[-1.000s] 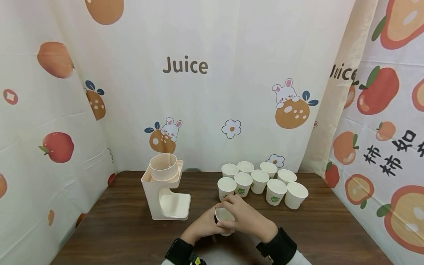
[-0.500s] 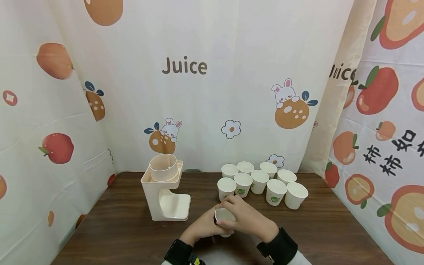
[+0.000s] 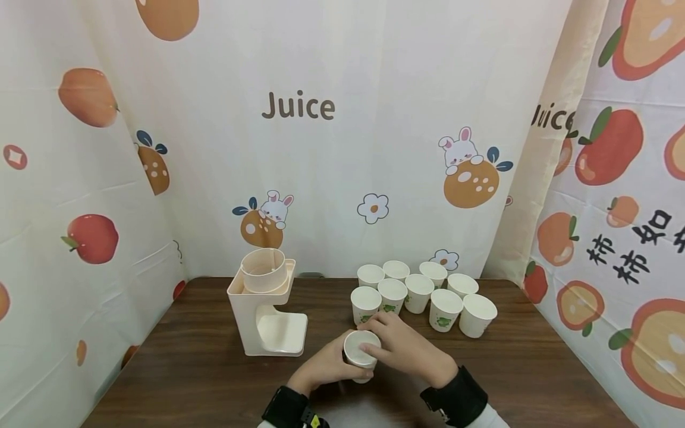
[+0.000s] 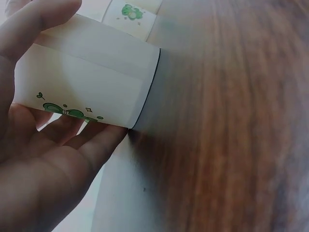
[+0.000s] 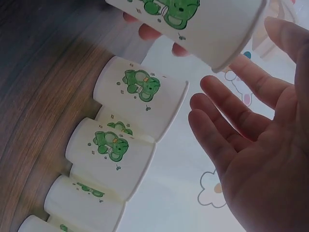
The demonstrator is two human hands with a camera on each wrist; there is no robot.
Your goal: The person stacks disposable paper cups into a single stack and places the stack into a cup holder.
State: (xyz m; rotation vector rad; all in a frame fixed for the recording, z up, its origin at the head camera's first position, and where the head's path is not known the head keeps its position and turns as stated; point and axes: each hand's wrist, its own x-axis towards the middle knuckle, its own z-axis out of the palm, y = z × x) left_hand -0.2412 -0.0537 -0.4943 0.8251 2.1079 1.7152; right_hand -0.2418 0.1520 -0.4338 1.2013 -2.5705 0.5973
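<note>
A white paper cup (image 3: 355, 349) with a green cartoon print stands upright at the front middle of the table. My left hand (image 3: 325, 362) grips it from the left, thumb on one side and fingers curled round the other, as the left wrist view of the cup (image 4: 91, 72) shows. On the cup's right is my right hand (image 3: 404, 352), its thumb over the rim in the head view. In the right wrist view, the fingers (image 5: 231, 111) of that hand are loosely extended beside the rim of the cup (image 5: 217, 34), not wrapped round it.
Several matching paper cups (image 3: 446, 309) stand grouped behind and to the right of the hands. A cream-coloured stand (image 3: 247, 324) with a round cup-like top (image 3: 264, 272) is at the left. A printed curtain (image 3: 332, 160) closes off the table's back.
My right hand has loosened at the cup's rim and shifted slightly right. The held cup has moved slightly left and more of its mouth shows. The other cups have stayed put.
</note>
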